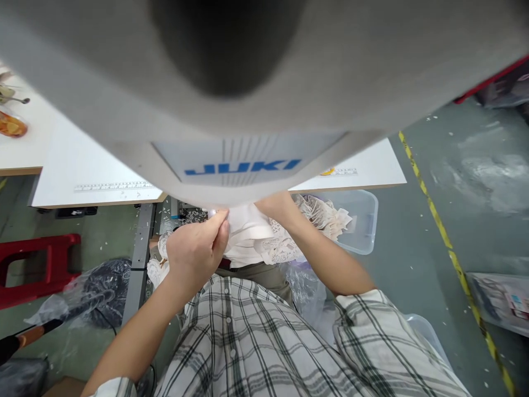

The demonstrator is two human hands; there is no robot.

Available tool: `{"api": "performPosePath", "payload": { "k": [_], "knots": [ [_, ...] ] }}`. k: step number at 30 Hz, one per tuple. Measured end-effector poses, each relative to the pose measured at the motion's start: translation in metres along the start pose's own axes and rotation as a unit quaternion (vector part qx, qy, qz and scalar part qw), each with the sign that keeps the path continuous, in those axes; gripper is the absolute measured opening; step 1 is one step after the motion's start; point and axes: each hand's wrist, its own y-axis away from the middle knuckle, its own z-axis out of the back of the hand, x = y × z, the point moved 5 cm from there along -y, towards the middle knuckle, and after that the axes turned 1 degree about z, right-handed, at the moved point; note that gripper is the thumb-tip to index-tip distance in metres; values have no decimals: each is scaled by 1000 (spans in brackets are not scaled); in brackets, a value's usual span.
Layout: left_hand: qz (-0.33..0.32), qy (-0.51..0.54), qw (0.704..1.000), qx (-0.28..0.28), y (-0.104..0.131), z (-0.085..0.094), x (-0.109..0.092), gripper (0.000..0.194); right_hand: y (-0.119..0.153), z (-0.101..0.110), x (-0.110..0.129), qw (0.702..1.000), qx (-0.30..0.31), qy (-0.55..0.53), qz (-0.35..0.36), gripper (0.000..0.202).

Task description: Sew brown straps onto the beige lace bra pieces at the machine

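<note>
Your left thumb and finger are closed on the edge of the white cloth (247, 225), below the sewing machine (243, 190). The right hand (276, 206) is partly hidden; its grip I cannot tell. Better guide the cloth flat, without pulling. Mind the table edges (351, 188); more room seems toward your body.

White fabric (247, 225) is pinched by the left hand (200, 242) below the machine head (248, 121); the right hand (273, 206) is partly hidden by the machine.
</note>
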Motion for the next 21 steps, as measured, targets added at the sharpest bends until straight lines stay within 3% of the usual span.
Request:
{"api": "performPosePath", "payload": {
  "k": [11, 21],
  "knots": [
    [-46, -14, 997, -69, 3, 4, -3, 24, 5, 3, 4, 1000, -4, -9, -1, 15],
    [-61, -6, 996, -69, 3, 7, -5, 22, 11, 8, 9, 997, -27, -74, -22, 16]
  ]
}}
